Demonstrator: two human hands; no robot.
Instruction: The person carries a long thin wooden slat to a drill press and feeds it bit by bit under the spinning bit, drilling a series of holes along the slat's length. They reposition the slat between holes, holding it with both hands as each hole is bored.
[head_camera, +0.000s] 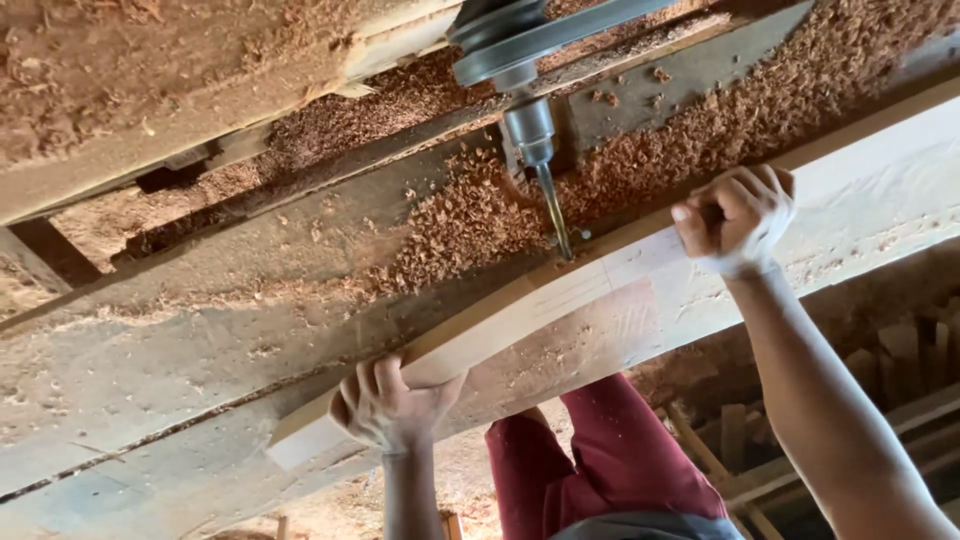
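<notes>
Sawdust and curly wood shavings (470, 215) lie all over the big machine table (150, 370), which is old, grey and dusty. More shavings are heaped at the top right, beside a dark metal strip (690, 70). At the top of the picture a round dark pulley (500, 35) sits above a shiny metal chuck (528, 130). A thin drill bit (553, 210) sticks out of the chuck and points at the wood.

A long pale plank (600, 290) lies across the table, running from the lower left up to the right edge. The tip of the bit touches the far edge of the plank, or is just beside it; it is hard to tell which.

The left hand (388, 405) grips the plank near its left end. The fingers (365, 385) curl over the far edge and the thumb presses on the near side, so the hand is closed tight on the wood. The right hand (735, 215) holds the plank further along, to the right of the bit. Its fingers wrap over the far edge too, and it is closed on the wood as well. The bit is between the two hands.

Below the plank, the person's dark red trousers (620, 460) show. To the lower right, small wooden blocks (900, 350) are piled in the shadow, near some wooden slats (760, 480).
</notes>
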